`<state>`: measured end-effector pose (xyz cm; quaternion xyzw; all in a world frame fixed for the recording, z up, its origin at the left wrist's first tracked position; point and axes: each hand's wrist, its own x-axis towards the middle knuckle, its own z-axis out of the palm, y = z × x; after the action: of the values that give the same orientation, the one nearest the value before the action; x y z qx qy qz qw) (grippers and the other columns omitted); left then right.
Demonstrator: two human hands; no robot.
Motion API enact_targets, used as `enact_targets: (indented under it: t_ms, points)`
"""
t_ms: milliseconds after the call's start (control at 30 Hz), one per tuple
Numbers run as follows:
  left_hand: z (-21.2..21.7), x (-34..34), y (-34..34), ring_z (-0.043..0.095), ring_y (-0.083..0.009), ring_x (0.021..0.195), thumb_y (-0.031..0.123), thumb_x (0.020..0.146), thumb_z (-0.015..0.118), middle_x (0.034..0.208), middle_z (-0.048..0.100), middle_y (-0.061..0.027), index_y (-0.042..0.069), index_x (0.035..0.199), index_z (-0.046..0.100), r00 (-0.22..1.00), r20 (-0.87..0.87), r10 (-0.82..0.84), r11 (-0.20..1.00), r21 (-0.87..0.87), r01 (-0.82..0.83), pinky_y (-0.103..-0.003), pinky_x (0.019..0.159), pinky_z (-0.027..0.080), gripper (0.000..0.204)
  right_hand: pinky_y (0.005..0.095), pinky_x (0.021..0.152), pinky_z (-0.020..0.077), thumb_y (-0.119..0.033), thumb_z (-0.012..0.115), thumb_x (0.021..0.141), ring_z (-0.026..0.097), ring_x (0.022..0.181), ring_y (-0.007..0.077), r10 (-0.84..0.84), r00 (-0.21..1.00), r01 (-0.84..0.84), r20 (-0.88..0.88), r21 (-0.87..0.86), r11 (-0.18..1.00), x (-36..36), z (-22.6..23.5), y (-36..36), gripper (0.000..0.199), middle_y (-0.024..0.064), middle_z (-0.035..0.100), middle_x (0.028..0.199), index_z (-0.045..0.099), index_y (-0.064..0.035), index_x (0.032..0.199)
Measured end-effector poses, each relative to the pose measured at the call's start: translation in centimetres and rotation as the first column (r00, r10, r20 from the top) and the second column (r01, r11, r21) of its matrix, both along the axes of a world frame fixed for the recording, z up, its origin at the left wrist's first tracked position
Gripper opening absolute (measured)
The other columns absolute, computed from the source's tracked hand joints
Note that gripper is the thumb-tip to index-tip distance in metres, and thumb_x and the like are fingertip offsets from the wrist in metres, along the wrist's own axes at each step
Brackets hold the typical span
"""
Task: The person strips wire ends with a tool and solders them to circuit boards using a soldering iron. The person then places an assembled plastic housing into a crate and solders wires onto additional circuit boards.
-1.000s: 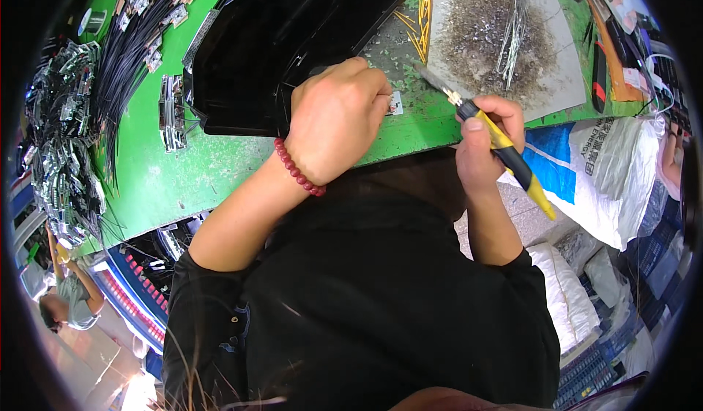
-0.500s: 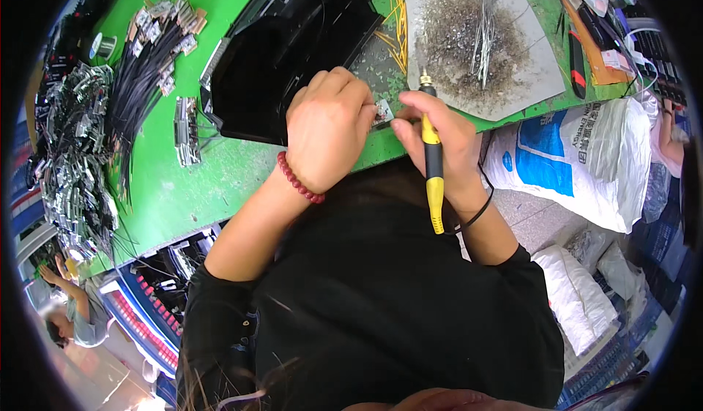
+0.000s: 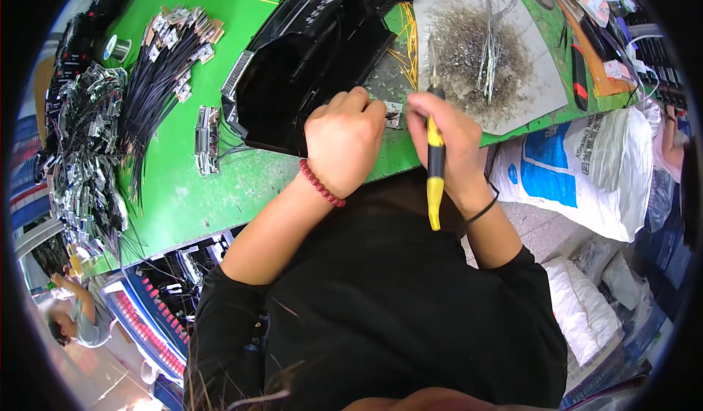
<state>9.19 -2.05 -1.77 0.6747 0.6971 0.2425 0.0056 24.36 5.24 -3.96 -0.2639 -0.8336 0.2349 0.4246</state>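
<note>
In my right hand [image 3: 455, 136] is a yellow-and-black soldering iron [image 3: 436, 162], gripped like a pen with its tip upward, away from me. My left hand [image 3: 346, 139], fingers curled in a pinch, is at a small white-and-silver electronic part [image 3: 394, 115] at the bench's near edge. The fingertips are partly hidden behind the hand. Just beyond and left of that hand lies a long black plastic housing [image 3: 285, 81], open side up. A gap separates the iron from the small part.
The green bench [image 3: 176, 199] holds black wires with small boards [image 3: 150, 96], a heap of silver-black parts [image 3: 84, 155], a solder spool [image 3: 117, 49] and yellow strips [image 3: 410, 45]. Solder wire [image 3: 489, 60] lies on a dross-covered grey sheet [image 3: 542, 81]. White sacks [image 3: 586, 169] stand right.
The bench and its things appear shifted slightly right and down in view. Both hands still hold their places close together, the soldering iron remaining in the right one.
</note>
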Motion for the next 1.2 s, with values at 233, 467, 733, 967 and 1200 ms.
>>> enact_targets:
  t_ms: [233,467,733,967,1200]
  points:
    - [4.0,-0.6,0.5,0.057,-0.0287,0.099,0.014,0.069,0.073,0.113,0.059,-0.0108,0.009,0.090,0.067,0.999,-0.051,-0.001,1.000,0.019,0.001,-0.039,0.078,0.046,0.023,0.0320,0.047,0.0406,-0.004,0.063,0.072,0.056,0.051,0.0197,0.073,0.978,-0.092,0.195,0.090,0.992,0.9,-0.7,-0.4,0.029,0.0019,0.055,0.058,0.063,-0.0101,0.100]
    - [3.2,-1.5,2.2,0.059,-0.0319,0.102,0.019,0.081,0.066,0.113,0.061,-0.0135,0.009,0.104,0.063,0.962,-0.206,0.179,0.944,-0.240,-0.227,-0.044,0.081,0.048,0.025,0.0319,0.046,0.0404,0.000,0.067,0.068,0.055,0.049,0.0201,0.099,0.995,-0.099,0.025,0.023,0.995,0.5,-1.4,-0.3,0.032,0.0017,0.053,0.056,0.062,-0.0096,0.098]
    - [2.8,-1.9,2.7,0.059,-0.0295,0.097,0.013,0.084,0.062,0.104,0.060,-0.0100,0.010,0.110,0.063,0.989,0.088,0.122,0.992,-0.039,-0.119,-0.040,0.077,0.050,0.026,0.0292,0.051,0.0460,0.007,0.069,0.070,0.061,0.055,0.0209,0.083,0.994,-0.086,0.078,0.042,0.995,0.9,-1.4,-0.4,0.029,0.0055,0.065,0.072,0.062,-0.0074,0.094]
    - [1.6,-2.4,2.9,0.059,-0.0304,0.093,0.010,0.083,0.062,0.105,0.061,-0.0123,0.004,0.112,0.062,0.992,-0.084,0.091,0.996,0.025,-0.089,-0.039,0.074,0.051,0.030,0.0294,0.056,0.0500,0.007,0.067,0.071,0.066,0.062,0.0229,0.076,0.994,-0.078,0.075,0.022,0.997,0.8,-1.2,-0.6,0.028,0.0071,0.067,0.076,0.061,-0.0056,0.095]
    - [4.4,-2.3,2.0,0.064,-0.0162,0.092,0.000,0.093,0.043,0.115,0.061,-0.0127,-0.009,0.122,0.054,-0.008,1.000,0.002,0.992,-0.001,0.130,-0.028,0.085,0.050,0.032,0.0316,0.053,0.0490,0.004,0.070,0.068,0.064,0.059,0.0241,0.049,0.999,-0.049,-0.023,0.018,0.999,0.3,-1.5,-0.6,0.034,0.0067,0.065,0.071,0.062,-0.0088,0.098]
